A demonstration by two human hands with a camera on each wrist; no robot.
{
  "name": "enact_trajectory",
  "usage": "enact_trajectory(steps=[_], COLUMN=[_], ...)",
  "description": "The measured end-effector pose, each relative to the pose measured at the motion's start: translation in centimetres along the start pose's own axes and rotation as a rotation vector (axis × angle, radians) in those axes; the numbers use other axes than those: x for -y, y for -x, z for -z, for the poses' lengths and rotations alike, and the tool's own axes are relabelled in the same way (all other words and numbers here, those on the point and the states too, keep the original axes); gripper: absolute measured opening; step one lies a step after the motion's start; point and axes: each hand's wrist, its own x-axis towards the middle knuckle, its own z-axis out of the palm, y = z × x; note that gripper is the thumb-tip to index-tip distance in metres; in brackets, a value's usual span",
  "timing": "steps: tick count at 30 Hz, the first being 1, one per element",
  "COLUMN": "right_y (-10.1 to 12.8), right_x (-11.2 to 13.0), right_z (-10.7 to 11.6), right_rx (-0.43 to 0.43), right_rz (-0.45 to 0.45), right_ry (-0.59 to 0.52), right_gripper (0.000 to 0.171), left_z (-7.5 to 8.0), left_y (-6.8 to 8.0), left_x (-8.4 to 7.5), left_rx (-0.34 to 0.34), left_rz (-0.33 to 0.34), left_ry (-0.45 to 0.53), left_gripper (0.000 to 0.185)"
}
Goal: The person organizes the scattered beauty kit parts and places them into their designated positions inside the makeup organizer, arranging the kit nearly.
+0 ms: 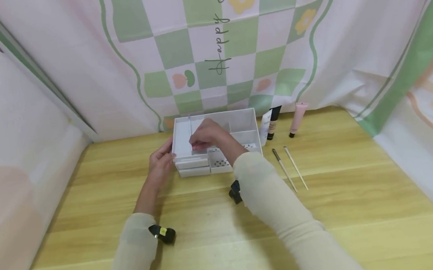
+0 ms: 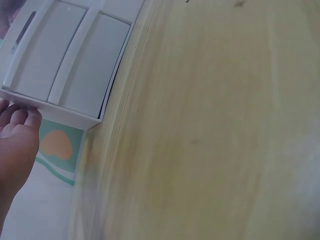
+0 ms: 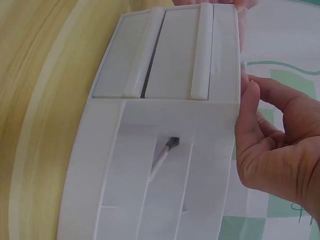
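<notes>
Indoors, wooden table (image 1: 217, 236), checkered cloth backdrop (image 1: 232, 44)

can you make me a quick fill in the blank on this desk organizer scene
1. Both hands are at a ____ plastic organizer on the wooden table.
2. The left hand touches the organizer's ____ side.
3. Two thin sticks lie on the table to the ____ of the organizer.
4. The right hand reaches over the organizer's ____.

Missing words: white; left; right; top
</notes>
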Motion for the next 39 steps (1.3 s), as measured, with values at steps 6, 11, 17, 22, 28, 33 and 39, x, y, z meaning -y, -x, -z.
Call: enact_trajectory(steps=[6, 11, 17, 22, 28, 33, 39], right_y=[0.1, 0.1, -0.2, -0.5, -0.9, -1.2, -0.9], right_x=[0.4, 0.2, -0.2, -0.3, -0.6, -1.0, -1.5], right_z=[-0.1, -0.4, -0.7, -0.8, -0.9, -0.7, -0.1], right_rx=[-0.004, -0.023, -0.072, -0.100, -0.116, -0.133, -0.063], right_rz=[-0.022, 0.029, 0.072, 0.059, 0.088, 0.116, 0.135], right_ry=[0.113, 0.188, 0.249, 0.286, 0.318, 0.324, 0.205], right_gripper=[0.027, 0.026, 0.023, 0.021, 0.019, 0.017, 0.020], left_z=[-0.1, 0.0, 0.1, 0.0, 0.0, -0.1, -0.2], left_y=[0.0, 0.0, 0.0, 0.0, 0.1, 0.1, 0.2], left_x=[-0.1, -0.2, -0.2, -0.2, -0.3, -0.3, -0.3], left_rx=[0.012, 0.003, 0.000, 0.003, -0.005, 0.003, 0.009], left_rz=[-0.012, -0.002, 0.003, 0.011, 0.008, -0.003, -0.005], left_ry=[0.002, -0.008, -0.016, -0.026, -0.037, -0.031, -0.031], left_gripper=[0.065, 0.064, 0.064, 0.064, 0.064, 0.064, 0.064])
